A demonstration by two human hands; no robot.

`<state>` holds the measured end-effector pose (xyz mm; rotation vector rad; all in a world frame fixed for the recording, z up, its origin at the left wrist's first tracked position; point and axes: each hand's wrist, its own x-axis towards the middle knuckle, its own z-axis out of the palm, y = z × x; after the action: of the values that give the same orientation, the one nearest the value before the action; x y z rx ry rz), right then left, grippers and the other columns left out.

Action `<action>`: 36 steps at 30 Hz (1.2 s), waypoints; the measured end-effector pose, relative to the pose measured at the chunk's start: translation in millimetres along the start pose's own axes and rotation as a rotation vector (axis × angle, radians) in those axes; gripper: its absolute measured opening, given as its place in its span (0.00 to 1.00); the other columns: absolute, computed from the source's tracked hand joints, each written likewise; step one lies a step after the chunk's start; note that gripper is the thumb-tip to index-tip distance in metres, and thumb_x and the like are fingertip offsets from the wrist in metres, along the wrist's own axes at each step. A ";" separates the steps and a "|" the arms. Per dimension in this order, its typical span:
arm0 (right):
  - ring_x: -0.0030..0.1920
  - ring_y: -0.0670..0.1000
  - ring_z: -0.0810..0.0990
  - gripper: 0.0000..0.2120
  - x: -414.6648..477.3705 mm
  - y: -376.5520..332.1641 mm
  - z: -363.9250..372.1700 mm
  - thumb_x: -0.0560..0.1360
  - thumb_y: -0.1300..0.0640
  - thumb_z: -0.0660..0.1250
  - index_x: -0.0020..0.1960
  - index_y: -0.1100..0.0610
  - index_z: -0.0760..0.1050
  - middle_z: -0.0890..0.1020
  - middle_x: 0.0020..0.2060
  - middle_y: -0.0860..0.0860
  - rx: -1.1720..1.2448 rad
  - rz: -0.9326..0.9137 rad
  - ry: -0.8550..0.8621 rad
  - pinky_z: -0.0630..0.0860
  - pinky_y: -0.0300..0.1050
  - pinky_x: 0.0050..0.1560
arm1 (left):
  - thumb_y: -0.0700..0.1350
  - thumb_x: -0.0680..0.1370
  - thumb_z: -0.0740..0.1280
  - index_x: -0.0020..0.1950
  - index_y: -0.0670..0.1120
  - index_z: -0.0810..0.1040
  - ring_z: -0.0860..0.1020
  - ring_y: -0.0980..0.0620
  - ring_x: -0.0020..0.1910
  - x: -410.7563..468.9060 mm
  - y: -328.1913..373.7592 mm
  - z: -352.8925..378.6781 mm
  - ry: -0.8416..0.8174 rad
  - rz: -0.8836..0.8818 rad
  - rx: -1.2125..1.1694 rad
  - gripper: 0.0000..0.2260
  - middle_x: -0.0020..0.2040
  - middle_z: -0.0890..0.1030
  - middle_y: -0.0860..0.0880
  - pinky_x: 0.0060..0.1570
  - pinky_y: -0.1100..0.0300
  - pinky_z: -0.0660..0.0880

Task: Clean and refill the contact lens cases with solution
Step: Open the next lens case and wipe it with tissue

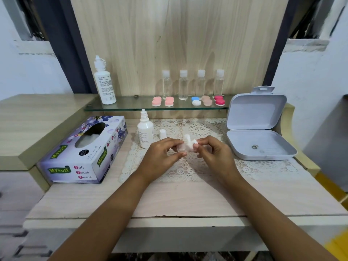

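Over the lace mat (244, 166), my left hand (162, 157) and my right hand (214, 151) meet around a small white bundle of tissue (187, 145). Both hands pinch it; whether a lens case sits inside is hidden. A small open solution bottle (145, 131) stands just left of my left hand, its white cap (162, 134) beside it. On the glass shelf (131, 105) lie several lens cases: pink ones (156, 101), a blue and white one (196, 101), a beige one (206, 100), a red one (219, 100). A tall white solution bottle (104, 83) stands at the shelf's left.
A tissue box (82, 153) lies at the left of the table. An open grey plastic box (258, 140) stands at the right. Several clear bottles (183, 84) line the back of the shelf. The table's front edge (169, 217) runs under my forearms.
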<state>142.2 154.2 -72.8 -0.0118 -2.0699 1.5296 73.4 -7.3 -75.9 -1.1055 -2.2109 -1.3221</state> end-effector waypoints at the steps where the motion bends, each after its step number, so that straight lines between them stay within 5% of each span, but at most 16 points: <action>1: 0.32 0.48 0.79 0.05 0.6 -0.4 -0.3 0.74 0.61 0.68 0.40 0.56 0.75 0.82 0.36 0.52 -0.006 0.008 0.024 0.78 0.51 0.40 | 0.42 0.69 0.75 0.54 0.43 0.82 0.77 0.59 0.46 -0.4 -0.4 0.2 -0.004 0.004 0.000 0.15 0.45 0.81 0.52 0.45 0.74 0.69; 6: 0.34 0.46 0.80 0.04 1.5 2.3 1.0 0.74 0.61 0.67 0.41 0.59 0.74 0.81 0.36 0.52 -0.095 -0.030 0.034 0.76 0.37 0.38 | 0.43 0.68 0.75 0.54 0.42 0.81 0.78 0.59 0.45 -1.2 -0.6 0.9 -0.018 0.030 -0.001 0.15 0.44 0.81 0.52 0.45 0.74 0.69; 9: 0.41 0.45 0.77 0.02 1.2 8.8 4.5 0.72 0.61 0.69 0.42 0.58 0.77 0.78 0.39 0.46 -0.281 -0.240 0.063 0.69 0.29 0.43 | 0.42 0.69 0.75 0.53 0.43 0.82 0.77 0.60 0.44 -1.0 0.3 0.2 -0.028 0.032 -0.006 0.14 0.44 0.81 0.52 0.45 0.75 0.68; 14: 0.42 0.54 0.77 0.03 5.8 13.6 5.9 0.69 0.62 0.69 0.39 0.62 0.77 0.77 0.40 0.53 -0.429 -0.488 0.117 0.72 0.42 0.44 | 0.43 0.69 0.75 0.53 0.44 0.82 0.77 0.60 0.44 -1.8 1.3 -0.4 -0.043 0.027 -0.017 0.13 0.43 0.82 0.52 0.44 0.74 0.68; 20: 0.47 0.51 0.76 0.08 1.2 14.3 9.5 0.72 0.54 0.65 0.43 0.59 0.78 0.81 0.43 0.49 -0.516 -0.590 0.025 0.75 0.52 0.44 | 0.45 0.70 0.73 0.50 0.44 0.82 0.77 0.60 0.41 -1.2 0.4 -1.2 -0.049 0.036 -0.001 0.11 0.41 0.81 0.51 0.43 0.67 0.71; 27: 0.46 0.46 0.70 0.12 -1.7 11.2 10.9 0.72 0.47 0.63 0.46 0.54 0.80 0.80 0.43 0.45 -0.608 -0.593 0.004 0.60 0.43 0.41 | 0.44 0.70 0.72 0.49 0.42 0.82 0.77 0.58 0.42 -1.7 -0.5 -0.1 -0.075 0.021 0.005 0.09 0.41 0.81 0.50 0.44 0.68 0.71; 32: 0.43 0.47 0.70 0.12 5.4 14.6 9.2 0.71 0.51 0.61 0.43 0.57 0.79 0.80 0.39 0.49 -0.619 -0.520 0.151 0.65 0.47 0.41 | 0.44 0.69 0.75 0.50 0.43 0.82 0.78 0.59 0.43 -2.6 3.0 0.2 -0.071 0.034 -0.024 0.12 0.43 0.82 0.52 0.46 0.68 0.73; 36: 0.43 0.47 0.69 0.11 2.3 12.2 11.9 0.71 0.51 0.61 0.43 0.57 0.79 0.79 0.39 0.49 -0.602 -0.543 0.090 0.64 0.46 0.40 | 0.44 0.69 0.74 0.48 0.43 0.82 0.78 0.59 0.43 -2.9 3.1 0.7 -0.087 0.047 0.004 0.09 0.42 0.81 0.52 0.46 0.67 0.73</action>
<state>131.3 148.8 -84.9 0.2302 -2.1468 0.5553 77.6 -7.1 -76.3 -1.2274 -2.2333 -1.2728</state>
